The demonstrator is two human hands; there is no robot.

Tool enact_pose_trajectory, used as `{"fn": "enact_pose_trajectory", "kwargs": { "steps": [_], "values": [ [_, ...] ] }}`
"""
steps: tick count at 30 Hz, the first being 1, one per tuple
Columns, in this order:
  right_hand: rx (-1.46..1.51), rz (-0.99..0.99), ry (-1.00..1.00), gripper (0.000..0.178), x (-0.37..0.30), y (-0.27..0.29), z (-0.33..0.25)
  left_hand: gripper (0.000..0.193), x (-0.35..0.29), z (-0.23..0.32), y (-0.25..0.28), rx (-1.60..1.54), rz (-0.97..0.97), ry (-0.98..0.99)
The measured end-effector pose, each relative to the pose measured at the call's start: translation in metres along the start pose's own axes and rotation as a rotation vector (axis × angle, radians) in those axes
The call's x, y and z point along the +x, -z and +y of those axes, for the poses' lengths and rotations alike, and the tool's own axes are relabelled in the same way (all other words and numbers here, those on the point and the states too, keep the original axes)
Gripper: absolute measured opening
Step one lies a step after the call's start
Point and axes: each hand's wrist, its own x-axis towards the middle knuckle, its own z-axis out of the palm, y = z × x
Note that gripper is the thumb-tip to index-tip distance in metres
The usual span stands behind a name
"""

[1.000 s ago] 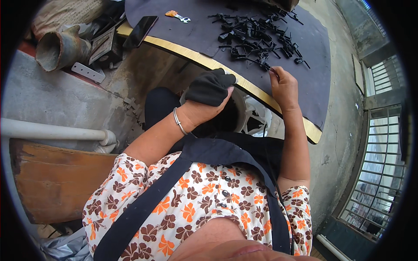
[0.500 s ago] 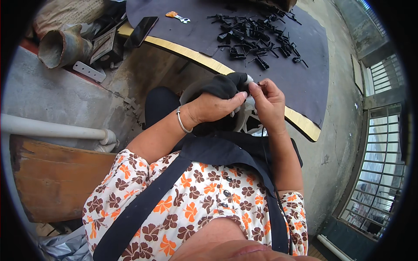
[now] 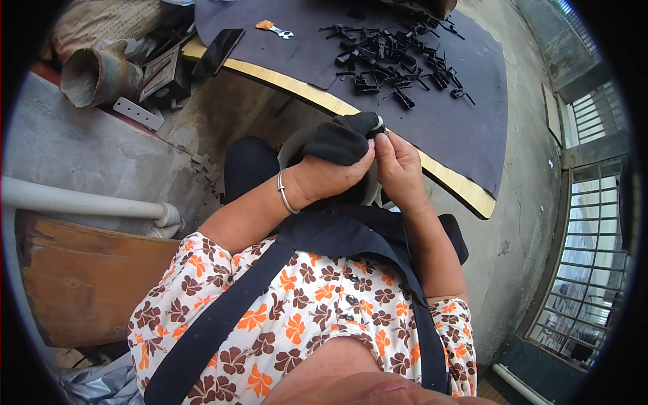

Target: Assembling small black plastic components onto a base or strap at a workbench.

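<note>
Over the near edge of the table my two hands meet. Black fabric [image 3: 335, 142] covers the fingers of my left hand [image 3: 331, 177], leaving the thumb bare; a white tip [image 3: 379, 123] shows at its far end. My left hand is closed, thumb pressed toward the fingers. Against that tip, my right hand [image 3: 399, 169] pinches with thumb and forefinger. Something small and dark sits between the fingertips, too hidden to name. Beneath the hands stands a pale bucket [image 3: 289, 150], mostly covered by them. Farther off lies a pile of small black plastic parts [image 3: 388, 61].
The table [image 3: 283, 55] has a dark cover and a pale yellow edge. On it lie a phone [image 3: 219, 52] and a small wrench with an orange end [image 3: 274, 29]. A rusty pipe piece [image 3: 94, 74] and a white perforated bar [image 3: 138, 113] rest at left.
My right hand has moved slightly left and nearer to me, its fingers drawn in closer to the left hand. The black-covered fingers have tilted a little. The pile is unchanged.
</note>
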Motion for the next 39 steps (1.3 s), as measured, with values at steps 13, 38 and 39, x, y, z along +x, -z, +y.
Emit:
{"fn": "enact_pose_trajectory", "kwargs": {
  "steps": [13, 38, 39],
  "values": [
    [-0.091, -0.044, 0.019, 0.014, 0.0, 0.018, -0.001, 0.015, 0.0, -0.009, 0.005, -0.331, 0.066, 0.242],
    [-0.131, -0.186, -0.08, 0.032, -0.003, 0.009, -0.005, 0.01, -0.01, 0.001, 0.006, -0.147, -0.22, 0.16],
    [-0.118, -0.166, -0.068, 0.031, -0.003, 0.006, 0.001, 0.009, -0.011, -0.001, 0.005, -0.044, -0.23, 0.079]
  ]
}}
